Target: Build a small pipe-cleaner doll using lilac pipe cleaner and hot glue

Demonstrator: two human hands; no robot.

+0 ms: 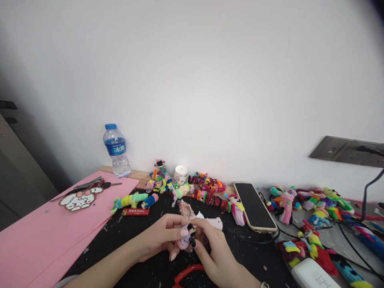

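Both my hands meet over the black mat (144, 236) near the front edge. My left hand (163, 236) and my right hand (214, 250) together pinch a small fuzzy pink-and-lilac chenille figure (187, 236) with a black spot on it. Part of the pale pink piece (214, 222) sticks out behind my right fingers. A tan fuzzy figure (186, 209) lies just beyond the hands. A red curved handle (187, 274) shows below them.
Many bright chenille figures (207, 192) line the wall and spread right (312, 208). A phone (255, 206) lies face up with cables. A water bottle (117, 150), pink paper sheets (45, 236), scissors (87, 185), a small white jar (181, 174) and a white charger (312, 276).
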